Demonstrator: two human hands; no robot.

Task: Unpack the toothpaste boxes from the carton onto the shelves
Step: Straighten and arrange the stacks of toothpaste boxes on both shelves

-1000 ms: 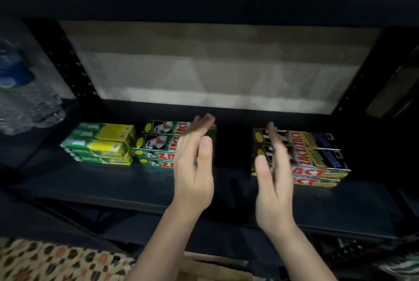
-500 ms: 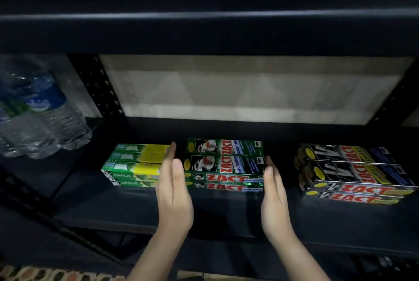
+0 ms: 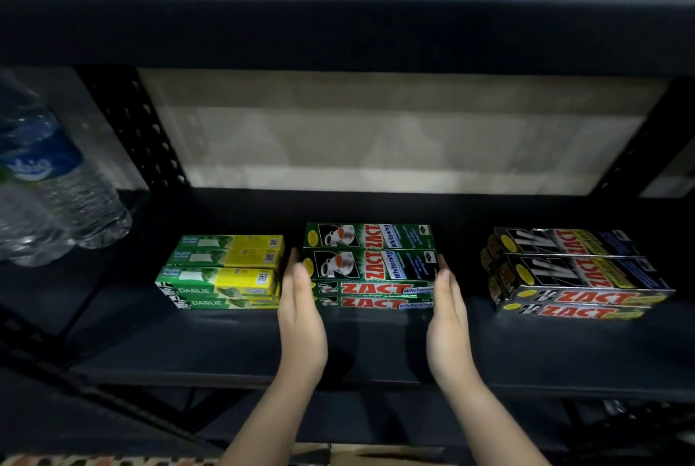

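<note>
Where shelf (image 3: pixel 225 345) carries three stacks | green ZACT boxes (image 3: pixel 370 264) centre, between DARLIE boxes (image 3: pixel 225 272) and black ZACT boxes (image 3: pixel 575 272) | left hand (image 3: pixel 301 319) flat against stack's left end, fingers (image 3: pixel 297 277) straight, together | right hand (image 3: pixel 447 322) likewise at right end | water bottles (image 3: pixel 49 195) far left

water bottles (image 3: pixel 56 195) | far left, upright | pale back wall (image 3: pixel 395 134)

Green ZACT boxes (image 3: pixel 370 266): four visible, stacked two by two. Black ZACT boxes (image 3: pixel 575 274): four visible. Darlie boxes (image 3: pixel 225 272): count unclear. Water bottles (image 3: pixel 56 183), far left: at least two.
</note>
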